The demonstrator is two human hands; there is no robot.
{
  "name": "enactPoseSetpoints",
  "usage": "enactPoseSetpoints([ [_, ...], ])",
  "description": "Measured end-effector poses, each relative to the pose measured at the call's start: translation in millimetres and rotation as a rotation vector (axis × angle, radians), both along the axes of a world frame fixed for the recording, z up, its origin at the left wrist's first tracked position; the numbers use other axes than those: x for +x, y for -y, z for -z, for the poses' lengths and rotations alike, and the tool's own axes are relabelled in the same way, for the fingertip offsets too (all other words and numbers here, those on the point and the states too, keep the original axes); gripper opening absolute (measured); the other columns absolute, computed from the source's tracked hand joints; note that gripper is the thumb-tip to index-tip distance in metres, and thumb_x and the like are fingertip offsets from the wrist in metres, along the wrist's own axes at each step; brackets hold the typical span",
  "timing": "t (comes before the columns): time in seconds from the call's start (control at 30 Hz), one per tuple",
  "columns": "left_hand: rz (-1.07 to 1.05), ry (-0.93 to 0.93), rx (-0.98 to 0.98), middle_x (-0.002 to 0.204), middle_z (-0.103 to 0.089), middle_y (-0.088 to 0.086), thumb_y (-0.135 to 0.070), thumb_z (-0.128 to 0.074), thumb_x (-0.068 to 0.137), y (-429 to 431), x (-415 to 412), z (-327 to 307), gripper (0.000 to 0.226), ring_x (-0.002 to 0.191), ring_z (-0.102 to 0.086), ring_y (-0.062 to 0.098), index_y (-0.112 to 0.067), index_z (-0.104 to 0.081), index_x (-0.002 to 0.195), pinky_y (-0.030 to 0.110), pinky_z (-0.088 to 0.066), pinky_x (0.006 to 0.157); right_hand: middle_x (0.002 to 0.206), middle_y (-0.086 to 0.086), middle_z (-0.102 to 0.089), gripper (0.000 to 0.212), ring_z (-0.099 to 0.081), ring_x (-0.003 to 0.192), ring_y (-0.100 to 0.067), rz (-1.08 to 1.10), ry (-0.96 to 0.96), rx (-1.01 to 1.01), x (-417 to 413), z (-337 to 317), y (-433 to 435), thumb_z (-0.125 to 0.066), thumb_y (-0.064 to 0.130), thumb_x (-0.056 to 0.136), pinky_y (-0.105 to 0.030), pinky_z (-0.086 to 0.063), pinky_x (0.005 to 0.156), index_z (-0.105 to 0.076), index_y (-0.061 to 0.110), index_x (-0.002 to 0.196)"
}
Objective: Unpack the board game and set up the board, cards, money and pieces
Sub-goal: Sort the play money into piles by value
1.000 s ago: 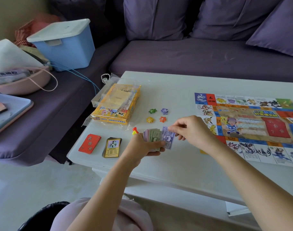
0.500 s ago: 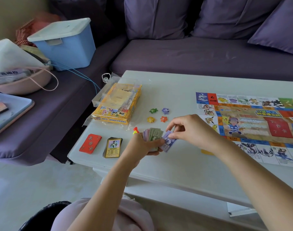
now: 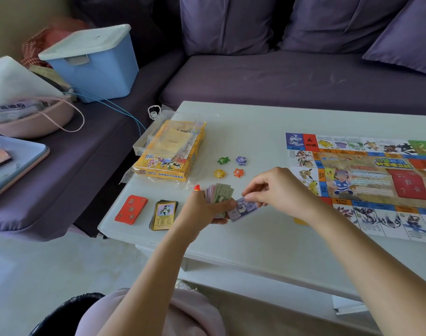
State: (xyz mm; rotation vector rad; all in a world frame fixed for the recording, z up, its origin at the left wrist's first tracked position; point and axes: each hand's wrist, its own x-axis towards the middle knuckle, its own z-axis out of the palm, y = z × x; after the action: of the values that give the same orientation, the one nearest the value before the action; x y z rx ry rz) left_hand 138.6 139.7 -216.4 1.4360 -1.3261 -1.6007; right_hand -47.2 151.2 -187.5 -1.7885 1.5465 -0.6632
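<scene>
Left hand (image 3: 202,207) grips a fanned wad of money (image 3: 219,194) over the counter (image 3: 255,243), near its front edge. Right hand (image 3: 277,187) pinches one purple note (image 3: 243,208) between thumb and forefinger at the wad's right end; the note touches the left fingers. Board (image 3: 367,180) lies flat and unfolded, right side of the counter. Box (image 3: 173,151) sits left rear, with clear plastic on top. Between box and board: green piece (image 3: 223,160), purple piece (image 3: 241,160), yellow piece (image 3: 219,173) and orange piece (image 3: 238,172), set apart in a square. Red cards (image 3: 131,209) and deck (image 3: 164,214) lie side by side, left front corner. A red bit (image 3: 196,187) shows behind the left hand; can't tell what it is.
</scene>
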Motion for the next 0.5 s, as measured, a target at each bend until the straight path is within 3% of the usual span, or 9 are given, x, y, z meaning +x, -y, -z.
enactPoseSetpoints([
  [0.13,-0.17,-0.108,0.048,0.072,-0.068,0.006,-0.01,-0.072,0.08,9,12,-5,0.024,0.059,-0.066,0.011,0.002,-0.064,0.099,0.022,-0.057,0.057,0.061,-0.005,-0.068,0.007,-0.062,0.053,-0.008,0.179,0.295,0.115,-6,18,6,-0.074,0.005,0.08,-0.017,-0.051,0.057,-0.073,0.012,0.081],
  [0.23,-0.238,-0.258,0.079,0.074,-0.066,0.006,-0.013,-0.068,0.084,15,22,-9,0.018,0.061,-0.066,0.012,-0.002,-0.062,0.097,0.021,-0.055,0.056,0.061,-0.008,-0.067,0.008,-0.061,0.053,-0.013,0.327,0.435,0.184,-1,40,8,-0.075,0.002,0.078,-0.017,-0.051,0.055,-0.072,0.01,0.078],
  [0.5,-0.346,-0.563,0.277,0.073,-0.068,0.007,-0.015,-0.053,0.095,20,27,-14,0.016,0.061,-0.068,0.014,-0.003,-0.063,0.098,0.024,-0.058,0.057,0.054,-0.006,-0.065,0.009,-0.058,0.043,-0.01,0.465,0.492,0.166,20,63,17,-0.073,-0.004,0.077,-0.016,-0.05,0.048,-0.067,0.002,0.076],
])
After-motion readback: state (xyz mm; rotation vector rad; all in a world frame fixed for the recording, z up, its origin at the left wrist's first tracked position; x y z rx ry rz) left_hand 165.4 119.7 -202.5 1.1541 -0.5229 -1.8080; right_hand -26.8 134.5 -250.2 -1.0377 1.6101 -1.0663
